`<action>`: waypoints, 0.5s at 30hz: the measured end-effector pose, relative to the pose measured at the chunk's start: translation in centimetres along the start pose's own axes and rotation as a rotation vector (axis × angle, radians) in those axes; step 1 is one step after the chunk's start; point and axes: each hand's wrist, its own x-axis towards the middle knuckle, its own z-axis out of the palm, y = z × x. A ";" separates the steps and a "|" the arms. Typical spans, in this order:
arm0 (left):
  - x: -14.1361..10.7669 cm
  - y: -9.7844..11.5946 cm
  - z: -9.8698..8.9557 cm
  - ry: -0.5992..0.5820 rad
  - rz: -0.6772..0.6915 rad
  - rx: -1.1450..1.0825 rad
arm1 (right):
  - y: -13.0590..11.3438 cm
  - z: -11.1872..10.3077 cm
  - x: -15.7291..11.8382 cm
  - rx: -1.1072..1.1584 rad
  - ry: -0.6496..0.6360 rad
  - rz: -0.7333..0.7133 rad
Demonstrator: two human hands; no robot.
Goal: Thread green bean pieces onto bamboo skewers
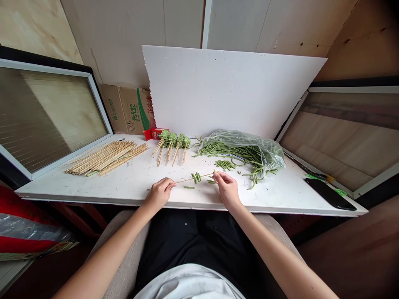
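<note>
The white table (118, 189) bears the bag of green beans (245, 147), with a stick pile (106, 158) well to its left, loaded skewers (176, 141) just left, and, nearer the person than the bag, a left hand (160, 192) clasping and right hand (227, 189) pinching one thin stick (184, 180) threaded with bean pieces (196, 177).

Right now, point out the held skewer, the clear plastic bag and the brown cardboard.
Held skewer (184, 180): head view, on its bare shaft.
Clear plastic bag (249, 139): head view, on its upper wall.
Brown cardboard (128, 110): head view, on its printed face.
</note>
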 end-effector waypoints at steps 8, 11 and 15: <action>0.0 -0.1 0.1 -0.011 -0.013 -0.010 | -0.3 0.5 -0.4 -0.043 -0.008 -0.017; 0.0 0.3 0.5 -0.024 -0.003 -0.029 | -0.7 1.1 -1.1 -0.109 -0.077 -0.036; 0.0 0.8 1.0 -0.017 0.015 -0.037 | -1.0 2.0 -1.7 -0.128 -0.104 -0.018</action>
